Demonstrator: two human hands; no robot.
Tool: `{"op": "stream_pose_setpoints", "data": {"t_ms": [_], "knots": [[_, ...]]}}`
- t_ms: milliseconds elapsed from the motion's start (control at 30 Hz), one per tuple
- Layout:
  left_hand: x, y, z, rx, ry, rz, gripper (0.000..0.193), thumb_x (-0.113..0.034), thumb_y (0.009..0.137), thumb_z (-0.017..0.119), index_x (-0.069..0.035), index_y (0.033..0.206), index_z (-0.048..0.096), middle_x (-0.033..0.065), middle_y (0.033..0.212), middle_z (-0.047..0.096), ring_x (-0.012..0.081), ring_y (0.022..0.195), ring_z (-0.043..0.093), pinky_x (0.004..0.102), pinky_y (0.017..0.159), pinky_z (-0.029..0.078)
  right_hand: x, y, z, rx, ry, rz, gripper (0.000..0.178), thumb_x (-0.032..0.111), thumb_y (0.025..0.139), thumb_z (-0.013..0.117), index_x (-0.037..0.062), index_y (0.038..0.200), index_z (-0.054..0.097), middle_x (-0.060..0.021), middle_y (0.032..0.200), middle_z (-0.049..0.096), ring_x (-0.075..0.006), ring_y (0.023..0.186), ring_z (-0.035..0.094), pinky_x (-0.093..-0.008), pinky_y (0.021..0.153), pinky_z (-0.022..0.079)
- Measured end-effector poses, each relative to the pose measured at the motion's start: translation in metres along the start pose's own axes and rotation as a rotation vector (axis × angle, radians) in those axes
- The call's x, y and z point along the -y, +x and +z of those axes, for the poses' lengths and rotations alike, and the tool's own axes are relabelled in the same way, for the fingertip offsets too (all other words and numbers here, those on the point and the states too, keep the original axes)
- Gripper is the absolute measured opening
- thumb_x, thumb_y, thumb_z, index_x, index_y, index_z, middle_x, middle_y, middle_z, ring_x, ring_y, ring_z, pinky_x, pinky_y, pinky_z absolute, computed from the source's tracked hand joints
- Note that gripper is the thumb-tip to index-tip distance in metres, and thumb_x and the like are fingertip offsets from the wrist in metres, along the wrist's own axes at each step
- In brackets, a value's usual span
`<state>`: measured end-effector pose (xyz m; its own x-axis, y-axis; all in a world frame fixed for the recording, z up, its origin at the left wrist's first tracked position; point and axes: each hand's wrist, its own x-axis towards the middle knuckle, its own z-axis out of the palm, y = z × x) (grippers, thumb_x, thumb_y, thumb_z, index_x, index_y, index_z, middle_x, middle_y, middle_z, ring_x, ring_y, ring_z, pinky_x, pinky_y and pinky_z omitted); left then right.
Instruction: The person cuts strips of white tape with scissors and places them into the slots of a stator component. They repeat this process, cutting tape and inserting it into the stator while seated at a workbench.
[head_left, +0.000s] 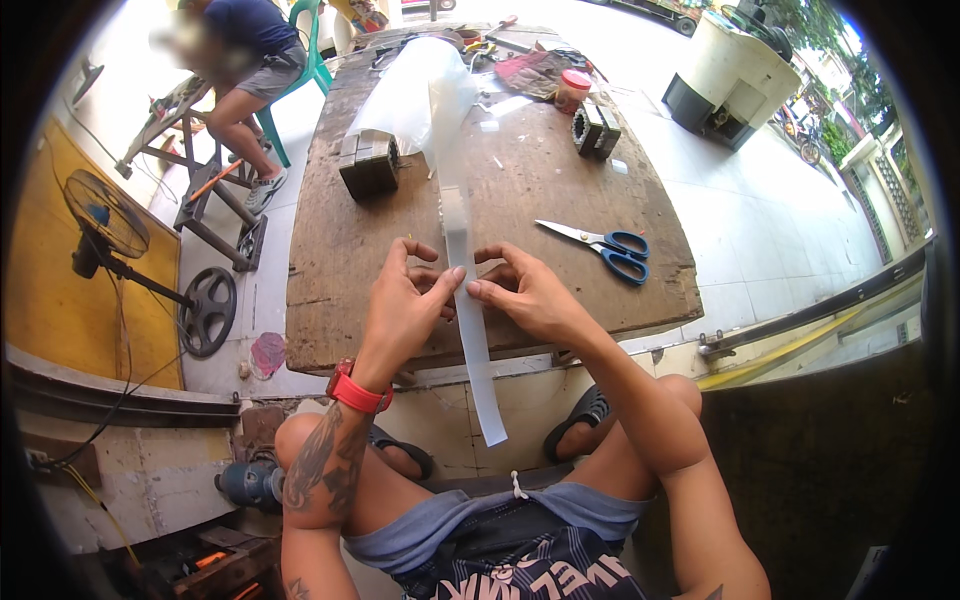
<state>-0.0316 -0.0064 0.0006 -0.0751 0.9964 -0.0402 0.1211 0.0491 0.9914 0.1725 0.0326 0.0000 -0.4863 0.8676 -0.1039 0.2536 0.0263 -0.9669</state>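
Observation:
A long, narrow strip of translucent plastic film [481, 390] runs down the middle of the table and hangs past its near edge. My left hand [408, 300] pinches the strip's left edge between thumb and fingers. Opposite it, my right hand [525, 292] pinches the right edge, thumb close to the other thumb. The strip's far part reaches up to a loose roll of clear plastic sheet [410, 90]. Scissors with blue handles [612, 253] lie right of my right hand, blades pointing left.
Laminated metal cores [368, 168] stand on the wooden table [560, 320], one at left and a pair [595, 132] at right. Beyond are a red-lidded jar [573, 88] and a cloth [530, 75]. A person [250, 60] sits at far left, behind a fan [105, 215].

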Motion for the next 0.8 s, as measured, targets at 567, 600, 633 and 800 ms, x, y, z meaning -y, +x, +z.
{"op": "stream_pose_setpoints", "data": {"t_ms": [567,600,633,800], "knots": [[0.002,0.01,0.005,-0.054,-0.011,0.06,0.039,-0.019,0.096,0.077,0.001,0.115,0.05,0.0185,0.086,0.076,0.0165,0.068,0.072,0.0275,0.058,0.057,-0.004,-0.003,0.001,0.007,-0.012,-0.007,0.047,0.031,0.098,0.074,-0.0007,0.13,0.059,-0.0168,0.099,0.077,-0.0186,0.091,0.071,-0.0342,0.084,0.054],[0.001,0.012,0.005,-0.065,-0.018,0.071,0.039,-0.019,0.096,0.077,0.001,0.115,0.05,0.0184,0.086,0.076,0.0164,0.068,0.072,0.0275,0.058,0.057,-0.004,-0.003,0.001,0.006,-0.02,0.0,0.047,0.031,0.098,0.074,-0.0008,0.129,0.06,-0.017,0.099,0.078,-0.0184,0.092,0.071,-0.0342,0.084,0.054],[0.001,0.014,0.005,-0.075,-0.026,0.089,0.038,-0.02,0.097,0.077,0.001,0.115,0.05,0.0183,0.086,0.076,0.0164,0.068,0.072,0.0274,0.058,0.057,-0.004,-0.003,0.001,0.005,-0.028,0.006,0.046,0.031,0.098,0.074,-0.0008,0.128,0.06,-0.0172,0.099,0.078,-0.0182,0.092,0.071,-0.0343,0.084,0.054],[-0.004,0.015,0.003,-0.058,-0.093,0.013,0.038,-0.021,0.098,0.076,0.001,0.115,0.05,0.0184,0.09,0.076,0.0164,0.072,0.073,0.0276,0.061,0.058,-0.004,0.0,0.003,-0.044,0.018,0.012,0.044,0.029,0.098,0.075,-0.0016,0.126,0.062,-0.0174,0.103,0.078,-0.0172,0.092,0.072,-0.0337,0.081,0.055]]}}
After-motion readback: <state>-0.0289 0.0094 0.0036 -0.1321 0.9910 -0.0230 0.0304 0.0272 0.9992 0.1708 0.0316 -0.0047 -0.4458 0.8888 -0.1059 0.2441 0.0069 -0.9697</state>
